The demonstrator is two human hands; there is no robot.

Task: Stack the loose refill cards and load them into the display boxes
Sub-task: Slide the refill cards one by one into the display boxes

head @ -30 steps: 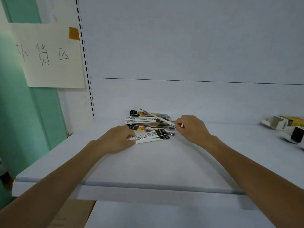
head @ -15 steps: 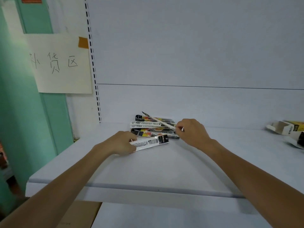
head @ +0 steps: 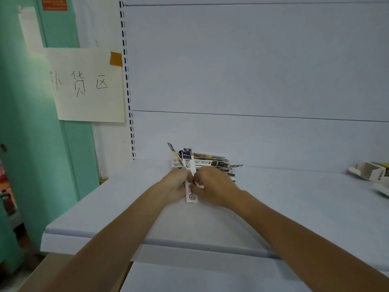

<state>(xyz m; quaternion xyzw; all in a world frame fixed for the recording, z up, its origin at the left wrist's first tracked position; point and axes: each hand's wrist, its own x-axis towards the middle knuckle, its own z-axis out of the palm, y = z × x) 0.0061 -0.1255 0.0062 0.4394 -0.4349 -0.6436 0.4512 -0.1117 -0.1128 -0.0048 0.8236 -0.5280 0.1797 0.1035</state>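
Narrow white refill cards (head: 188, 164) stand gripped by my left hand (head: 177, 184) and right hand (head: 212, 186), fingers curled, before the loose card pile (head: 212, 163) on the white shelf (head: 294, 207) beside a green wall (head: 31, 144).

A white shelf (head: 294, 207) runs across the view in front of a pale back panel (head: 252, 60) crossed by a thin dark horizontal seam, with a slotted upright (head: 127, 85) standing along the panel's left edge. Left of the upright hangs a cream paper sign (head: 88, 85) with three handwritten characters, held at its top right corner by a piece of orange tape (head: 116, 59). Behind the sign is a teal wall (head: 31, 133) bearing a blurred orange label (head: 55, 3) near the top.
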